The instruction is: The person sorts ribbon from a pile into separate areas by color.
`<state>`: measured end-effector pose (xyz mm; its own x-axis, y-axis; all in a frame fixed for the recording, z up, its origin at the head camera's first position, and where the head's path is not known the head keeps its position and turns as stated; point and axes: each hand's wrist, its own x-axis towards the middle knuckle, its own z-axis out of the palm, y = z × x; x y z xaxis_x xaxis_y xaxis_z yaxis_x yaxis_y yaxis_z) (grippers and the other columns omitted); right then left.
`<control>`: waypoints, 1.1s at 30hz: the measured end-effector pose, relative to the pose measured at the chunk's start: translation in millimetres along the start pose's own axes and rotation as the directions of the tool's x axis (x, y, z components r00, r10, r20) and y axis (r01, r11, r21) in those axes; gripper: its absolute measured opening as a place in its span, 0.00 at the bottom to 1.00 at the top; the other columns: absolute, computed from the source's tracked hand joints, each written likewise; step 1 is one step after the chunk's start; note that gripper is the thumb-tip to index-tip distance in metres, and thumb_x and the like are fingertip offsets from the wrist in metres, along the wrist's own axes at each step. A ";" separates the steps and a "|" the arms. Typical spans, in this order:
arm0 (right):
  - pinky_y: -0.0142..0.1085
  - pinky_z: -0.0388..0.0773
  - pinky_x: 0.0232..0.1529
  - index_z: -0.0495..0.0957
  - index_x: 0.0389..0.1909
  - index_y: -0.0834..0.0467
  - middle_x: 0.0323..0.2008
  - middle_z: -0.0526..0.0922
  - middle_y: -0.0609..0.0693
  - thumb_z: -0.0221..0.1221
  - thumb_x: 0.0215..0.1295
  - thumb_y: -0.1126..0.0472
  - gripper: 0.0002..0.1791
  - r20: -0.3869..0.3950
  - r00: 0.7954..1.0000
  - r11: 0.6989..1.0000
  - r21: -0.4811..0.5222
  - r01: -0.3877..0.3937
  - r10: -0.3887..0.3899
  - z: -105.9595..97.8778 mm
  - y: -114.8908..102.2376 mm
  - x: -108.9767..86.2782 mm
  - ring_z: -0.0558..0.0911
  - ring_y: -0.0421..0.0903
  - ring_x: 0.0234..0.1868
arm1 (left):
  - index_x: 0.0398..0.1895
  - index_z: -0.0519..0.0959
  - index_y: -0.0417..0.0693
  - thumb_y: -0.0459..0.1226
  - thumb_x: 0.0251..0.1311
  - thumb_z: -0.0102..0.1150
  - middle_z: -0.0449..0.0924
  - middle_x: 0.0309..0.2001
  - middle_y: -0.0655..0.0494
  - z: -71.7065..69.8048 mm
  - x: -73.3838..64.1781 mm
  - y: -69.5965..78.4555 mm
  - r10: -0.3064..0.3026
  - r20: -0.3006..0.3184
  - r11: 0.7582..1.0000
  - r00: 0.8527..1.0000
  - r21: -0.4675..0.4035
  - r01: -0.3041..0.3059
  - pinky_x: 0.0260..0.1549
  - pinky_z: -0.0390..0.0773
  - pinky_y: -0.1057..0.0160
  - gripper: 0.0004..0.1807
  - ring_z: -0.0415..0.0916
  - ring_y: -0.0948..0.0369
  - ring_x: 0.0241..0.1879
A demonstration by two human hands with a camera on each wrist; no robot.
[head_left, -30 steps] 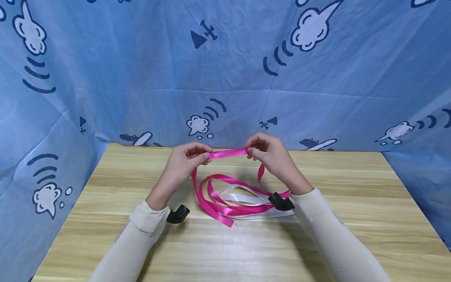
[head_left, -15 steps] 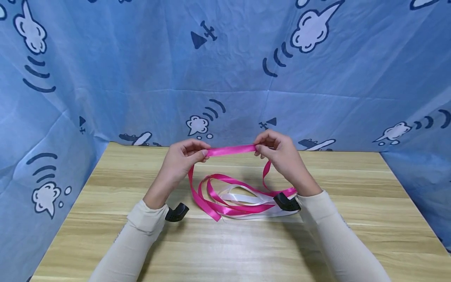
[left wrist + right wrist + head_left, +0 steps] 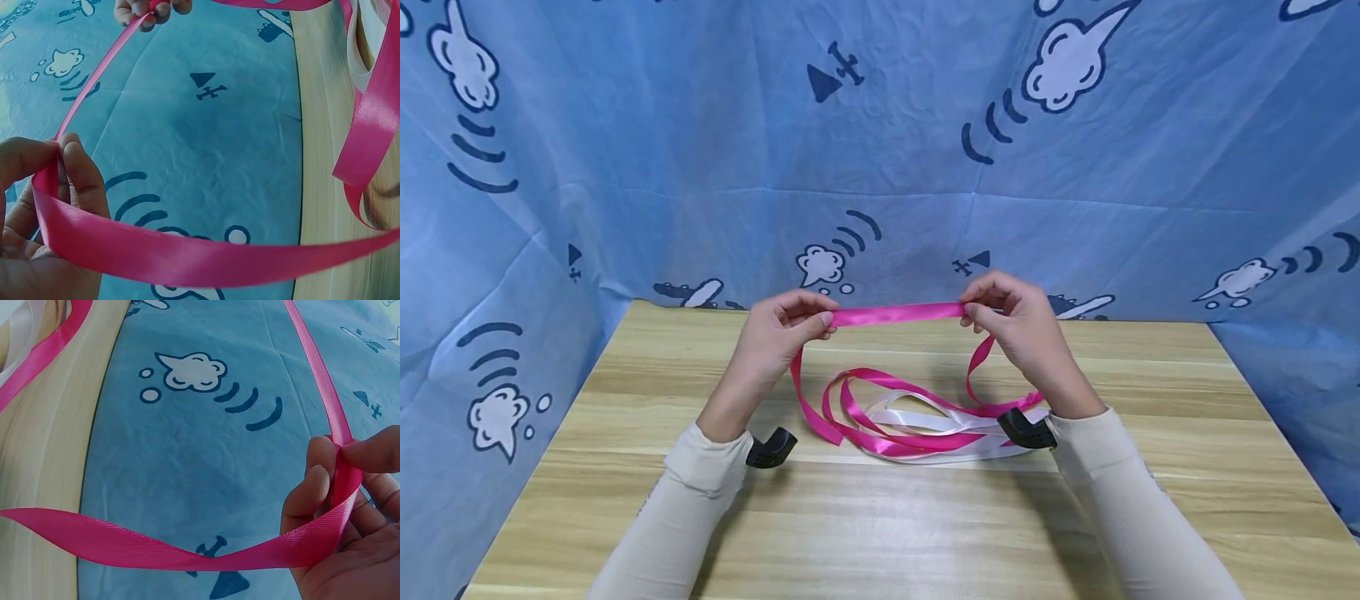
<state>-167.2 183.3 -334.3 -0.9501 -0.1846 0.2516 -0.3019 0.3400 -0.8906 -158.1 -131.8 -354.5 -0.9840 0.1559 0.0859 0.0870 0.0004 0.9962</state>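
Note:
A pink satin ribbon [image 3: 898,314] is stretched nearly straight between my two hands, above the far part of the table. My left hand [image 3: 775,337] pinches it between thumb and forefinger, and a tail hangs from there to the table. On the other side my right hand [image 3: 1021,329] pinches it the same way, with another length curling down below. In the left wrist view the ribbon [image 3: 175,256] loops out from under the left thumb. The right wrist view has the ribbon [image 3: 187,556] sagging in a twisted curve beneath the right fingers.
Below the hands, loops of pink ribbon lie tangled with a white ribbon [image 3: 917,419] on the wooden table [image 3: 880,533]. A blue patterned cloth [image 3: 880,150] hangs behind the table. Black wrist mounts [image 3: 772,448] stick out at both cuffs.
My hands have moved apart, left hand leftward and right hand rightward, so the stretch of pink ribbon between them is longer. The loose pink end on the table has slid left and away from me.

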 end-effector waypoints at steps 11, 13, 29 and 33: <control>0.31 0.83 0.34 0.82 0.43 0.65 0.34 0.87 0.53 0.59 0.72 0.70 0.05 -0.043 0.999 1.000 -0.010 -0.001 0.001 -9.7 -0.3 -3.0 0.84 0.43 0.32 | 0.53 0.82 0.31 0.28 0.69 0.63 0.87 0.38 0.62 -7.1 -0.2 2.9 0.011 -0.021 1.000 1.000 -0.008 -0.011 0.44 0.87 0.66 0.12 0.83 0.66 0.35; 0.32 0.82 0.34 0.82 0.43 0.65 0.33 0.87 0.51 0.58 0.72 0.70 0.05 -0.050 0.999 1.000 -0.008 -0.005 0.004 -12.0 0.3 -3.6 0.84 0.44 0.32 | 0.53 0.82 0.32 0.29 0.69 0.63 0.86 0.38 0.62 -8.7 -0.8 3.4 0.011 -0.025 1.000 1.000 -0.004 -0.011 0.44 0.87 0.66 0.12 0.83 0.66 0.35; 0.30 0.81 0.34 0.82 0.42 0.65 0.32 0.87 0.45 0.59 0.73 0.70 0.04 -0.097 0.995 0.995 0.096 -0.007 0.017 -28.4 5.6 -7.4 0.83 0.43 0.31 | 0.55 0.80 0.28 0.30 0.70 0.63 0.87 0.40 0.63 -18.3 -0.1 3.4 0.014 -0.057 1.000 0.998 -0.010 -0.015 0.45 0.86 0.68 0.15 0.84 0.66 0.36; 0.30 0.82 0.35 0.82 0.42 0.66 0.32 0.87 0.46 0.60 0.73 0.70 0.04 -0.112 0.994 0.992 0.126 -0.006 0.020 -32.9 7.6 -9.2 0.83 0.43 0.31 | 0.54 0.81 0.30 0.29 0.70 0.63 0.87 0.40 0.62 -20.7 0.1 3.2 0.019 -0.068 1.000 0.998 -0.022 -0.020 0.46 0.87 0.68 0.13 0.84 0.65 0.37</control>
<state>-163.4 217.9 -330.9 -0.9588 -0.0738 0.2744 -0.2841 0.2225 -0.9326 -161.2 -152.2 -351.0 -0.9905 0.0888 0.1050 0.1033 -0.0241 0.9944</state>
